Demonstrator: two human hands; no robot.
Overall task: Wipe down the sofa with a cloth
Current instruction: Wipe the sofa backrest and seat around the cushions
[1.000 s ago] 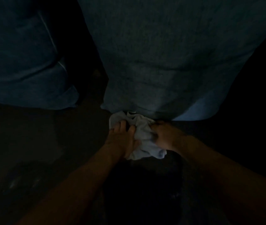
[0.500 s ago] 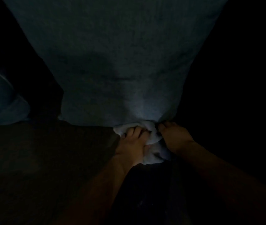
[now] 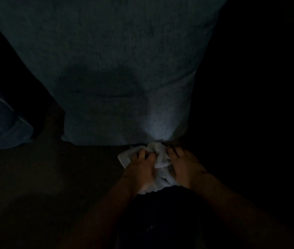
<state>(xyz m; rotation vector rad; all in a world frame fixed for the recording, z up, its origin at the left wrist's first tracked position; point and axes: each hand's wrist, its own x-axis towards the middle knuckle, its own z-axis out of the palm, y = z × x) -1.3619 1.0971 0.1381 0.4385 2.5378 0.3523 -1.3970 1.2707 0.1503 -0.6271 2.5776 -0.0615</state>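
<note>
The scene is very dark. A crumpled white cloth (image 3: 158, 156) lies bunched on the sofa seat (image 3: 53, 177), right against the lower edge of a large blue-grey back cushion (image 3: 121, 72). My left hand (image 3: 140, 168) presses on the cloth's left part with fingers curled into it. On the cloth's right part my right hand (image 3: 184, 168) grips in the same way. Part of the cloth is hidden under both hands.
A second blue cushion (image 3: 1, 130) with pale piping lies at the left edge. A dark gap separates it from the big cushion. The right side and the area below my hands are too dark to make out.
Both hands and the cloth have shifted rightwards along the cushion's lower edge. The view has followed, so the left cushion has slid nearly out of frame.
</note>
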